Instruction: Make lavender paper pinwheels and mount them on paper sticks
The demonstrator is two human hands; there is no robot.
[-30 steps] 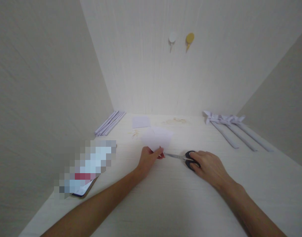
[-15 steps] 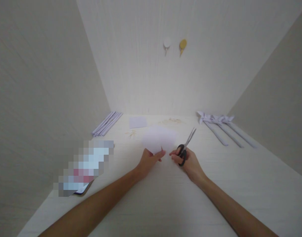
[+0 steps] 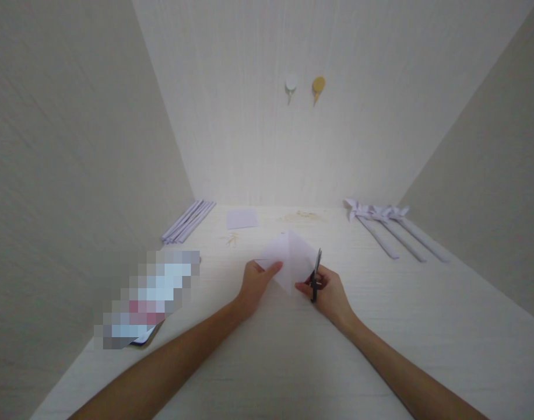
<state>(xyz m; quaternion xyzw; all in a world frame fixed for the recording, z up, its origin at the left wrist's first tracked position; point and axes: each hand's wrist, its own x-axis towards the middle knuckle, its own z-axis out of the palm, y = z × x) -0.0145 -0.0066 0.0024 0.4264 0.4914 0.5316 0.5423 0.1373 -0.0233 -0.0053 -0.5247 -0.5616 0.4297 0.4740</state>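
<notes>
A square white sheet of paper (image 3: pixel 288 254) is held up in front of me, one corner toward me, with a faint crease down its middle. My left hand (image 3: pixel 258 286) pinches its left side, thumb on top. My right hand (image 3: pixel 328 291) has black-handled scissors (image 3: pixel 316 277) in its grip, the blades pointing away from me. Fingertips of the same hand are at the paper's lower right edge; whether they also grip it I cannot tell.
A stack of white paper (image 3: pixel 241 219) and small tan strips (image 3: pixel 232 238) lie behind. Rolled paper sticks (image 3: pixel 189 221) sit at the left, near a blurred phone (image 3: pixel 153 297). Several paper pinwheels on sticks (image 3: pixel 378 213) lie at the right. Two hooks (image 3: pixel 318 86) hang on the back wall.
The paper was a white blur beyond my hands; now it is flat, with its crease visible. My right hand has turned and the scissors are more upright, close to the paper's right edge.
</notes>
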